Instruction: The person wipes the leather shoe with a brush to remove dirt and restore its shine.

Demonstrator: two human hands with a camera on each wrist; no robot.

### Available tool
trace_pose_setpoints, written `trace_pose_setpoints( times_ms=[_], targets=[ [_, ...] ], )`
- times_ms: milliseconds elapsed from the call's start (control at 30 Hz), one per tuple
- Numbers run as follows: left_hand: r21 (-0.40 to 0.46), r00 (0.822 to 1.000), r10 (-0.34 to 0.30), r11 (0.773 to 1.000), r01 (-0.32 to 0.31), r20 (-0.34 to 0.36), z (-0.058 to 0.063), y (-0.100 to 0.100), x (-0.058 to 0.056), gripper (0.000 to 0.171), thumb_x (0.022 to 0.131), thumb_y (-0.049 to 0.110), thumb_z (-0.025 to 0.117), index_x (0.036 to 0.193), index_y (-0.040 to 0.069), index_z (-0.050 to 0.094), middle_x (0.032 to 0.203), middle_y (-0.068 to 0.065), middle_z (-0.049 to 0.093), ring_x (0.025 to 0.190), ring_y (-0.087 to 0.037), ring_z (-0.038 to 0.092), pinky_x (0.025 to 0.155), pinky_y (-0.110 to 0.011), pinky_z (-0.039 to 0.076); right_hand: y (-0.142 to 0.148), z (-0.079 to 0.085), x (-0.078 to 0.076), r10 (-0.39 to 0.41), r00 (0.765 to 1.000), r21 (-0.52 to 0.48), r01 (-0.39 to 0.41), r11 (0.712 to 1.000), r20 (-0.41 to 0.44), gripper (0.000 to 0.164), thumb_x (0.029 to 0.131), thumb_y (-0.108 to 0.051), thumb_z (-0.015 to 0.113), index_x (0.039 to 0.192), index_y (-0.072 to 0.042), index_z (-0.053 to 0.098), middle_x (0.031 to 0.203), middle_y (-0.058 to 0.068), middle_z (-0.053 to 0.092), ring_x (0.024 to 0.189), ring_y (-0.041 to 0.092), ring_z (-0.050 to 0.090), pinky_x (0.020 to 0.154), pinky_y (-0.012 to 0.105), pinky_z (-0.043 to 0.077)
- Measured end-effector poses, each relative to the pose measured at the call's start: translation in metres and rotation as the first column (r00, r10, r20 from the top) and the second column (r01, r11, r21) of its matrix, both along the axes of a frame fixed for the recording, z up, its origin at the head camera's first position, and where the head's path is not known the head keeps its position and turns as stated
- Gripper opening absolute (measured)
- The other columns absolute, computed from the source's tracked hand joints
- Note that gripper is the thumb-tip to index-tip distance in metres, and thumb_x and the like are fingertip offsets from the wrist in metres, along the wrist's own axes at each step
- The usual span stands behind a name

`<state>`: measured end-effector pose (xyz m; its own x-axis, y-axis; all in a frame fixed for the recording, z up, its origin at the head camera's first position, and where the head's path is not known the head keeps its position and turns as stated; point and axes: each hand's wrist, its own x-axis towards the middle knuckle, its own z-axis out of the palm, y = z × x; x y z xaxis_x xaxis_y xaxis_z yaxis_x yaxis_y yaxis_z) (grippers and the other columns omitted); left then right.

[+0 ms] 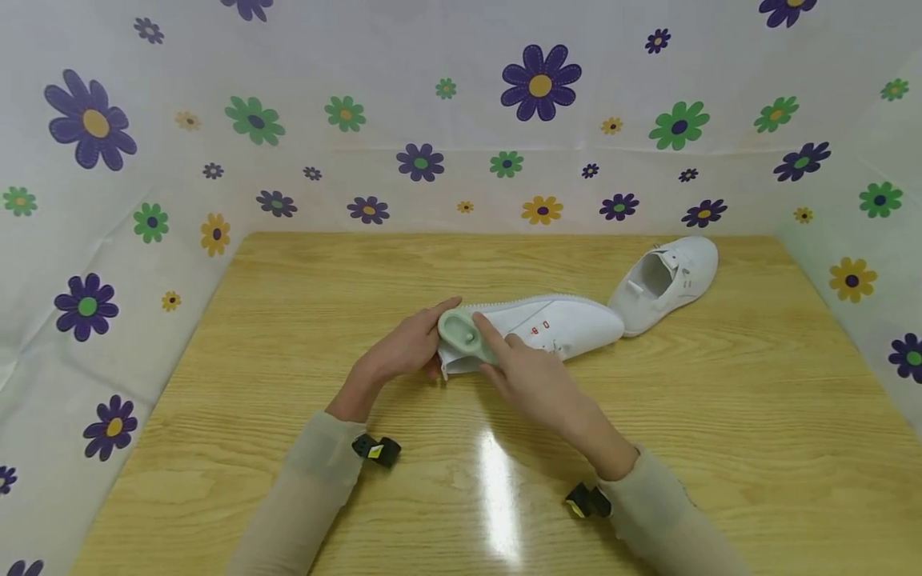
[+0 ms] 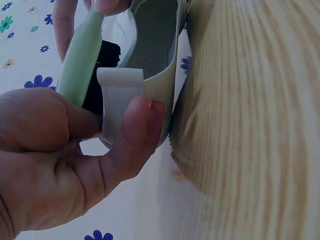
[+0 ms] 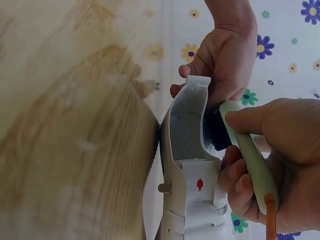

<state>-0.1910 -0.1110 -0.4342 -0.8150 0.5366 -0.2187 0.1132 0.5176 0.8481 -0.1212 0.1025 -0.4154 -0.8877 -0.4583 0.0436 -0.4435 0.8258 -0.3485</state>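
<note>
A white shoe [image 1: 579, 320] lies on its side on the table, its opening toward me and its toe to the right. My left hand [image 1: 406, 344] grips it at the heel, fingers about the back near the pull tab [image 2: 121, 92]. In my right hand [image 1: 540, 384] is a pale green brush [image 1: 464, 334], held by its handle. Its black bristles [image 3: 217, 132] touch the shoe's side near the heel, as the right wrist view shows. An orange loop [image 3: 270, 215] hangs from the handle's end.
A second white shoe [image 1: 677, 292] stands at the back right, its heel by the first shoe's toe. The wood-grain table [image 1: 274, 320] ends at a white flower-print cloth [image 1: 461, 112] behind and at both sides. Small black devices [image 1: 378, 450] sit at both wrists.
</note>
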Motion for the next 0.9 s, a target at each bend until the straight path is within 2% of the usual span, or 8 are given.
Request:
trace_pose_setpoints(
  times_ms=[233,333,433,533,667,767,833,900],
  targets=[
    [-0.012,1.0,0.008,1.0,-0.008,-0.005,0.0,0.001,-0.001,0.05,0.11,0.017,0.027,0.159,0.012,0.021,0.071,-0.014,0.058,0.051,-0.024,0.06,0.062,-0.036,0.054,0.02,0.008,0.0,-0.057,0.998,0.005,0.057,0.998,-0.015,0.066,0.1,-0.027,0.059,0.157,-0.015,0.028,0.11,0.023,0.067,0.081,0.031,0.068,0.067,0.05,0.054],
    [-0.03,1.0,0.019,0.999,-0.019,-0.002,0.002,0.002,0.0,0.05,0.11,0.015,0.028,0.159,0.014,0.021,0.081,-0.018,0.059,0.053,-0.024,0.06,0.062,-0.035,0.054,0.034,0.014,-0.001,-0.078,0.997,-0.012,0.078,0.997,0.003,0.066,0.1,-0.025,0.059,0.156,-0.011,0.027,0.11,0.025,0.066,0.074,0.03,0.066,0.06,0.045,0.052],
    [-0.045,0.999,0.033,0.998,-0.033,-0.001,0.002,0.002,0.0,0.05,0.109,0.015,0.029,0.159,0.014,0.021,0.104,-0.022,0.06,0.054,-0.023,0.061,0.061,-0.035,0.055,0.046,0.02,-0.003,-0.104,0.994,-0.029,0.105,0.994,0.035,0.066,0.101,-0.024,0.057,0.156,-0.009,0.024,0.107,0.024,0.064,0.065,0.024,0.059,0.055,0.038,0.048],
    [-0.048,0.999,0.033,0.998,-0.033,-0.004,0.003,0.001,0.0,0.05,0.109,0.014,0.029,0.159,0.013,0.021,0.114,-0.024,0.058,0.054,-0.022,0.061,0.061,-0.034,0.055,0.057,0.025,-0.004,-0.141,0.986,-0.06,0.147,0.987,0.086,0.068,0.103,-0.022,0.054,0.157,-0.006,0.016,0.109,0.026,0.062,0.065,0.022,0.057,0.055,0.034,0.047],
    [-0.057,1.0,0.024,0.998,-0.025,-0.013,0.004,0.002,0.0,0.05,0.109,0.014,0.029,0.159,0.012,0.02,0.107,-0.025,0.059,0.053,-0.022,0.06,0.062,-0.034,0.054,0.068,0.028,-0.003,-0.182,0.969,-0.099,0.201,0.975,0.169,0.073,0.105,-0.021,0.048,0.158,-0.002,0.002,0.12,0.034,0.055,0.065,0.023,0.059,0.055,0.033,0.048],
    [-0.059,0.999,0.039,0.998,-0.039,-0.002,0.003,0.003,0.0,0.05,0.109,0.014,0.029,0.159,0.012,0.02,0.116,-0.025,0.058,0.053,-0.022,0.06,0.061,-0.034,0.054,0.075,0.028,-0.002,-0.198,0.956,-0.107,0.225,0.969,0.215,0.072,0.106,-0.021,0.044,0.157,0.002,-0.001,0.133,0.038,0.047,0.081,0.033,0.066,0.065,0.041,0.054],
    [-0.052,0.999,0.049,0.998,-0.048,0.012,0.003,0.003,0.0,0.05,0.109,0.014,0.029,0.159,0.013,0.021,0.129,-0.025,0.053,0.054,-0.022,0.06,0.06,-0.035,0.055,0.08,0.03,0.0,-0.204,0.954,-0.099,0.23,0.968,0.221,0.067,0.106,-0.021,0.043,0.155,0.006,0.006,0.136,0.038,0.046,0.098,0.039,0.065,0.078,0.049,0.054],
    [-0.043,0.998,0.05,0.998,-0.049,0.023,0.004,0.004,-0.001,0.051,0.109,0.015,0.029,0.159,0.013,0.021,0.134,-0.025,0.05,0.054,-0.022,0.06,0.059,-0.036,0.055,0.085,0.032,0.003,-0.213,0.951,-0.087,0.237,0.968,0.224,0.058,0.106,-0.019,0.043,0.15,0.01,0.018,0.131,0.034,0.05,0.104,0.039,0.062,0.082,0.051,0.052]
  ],
)
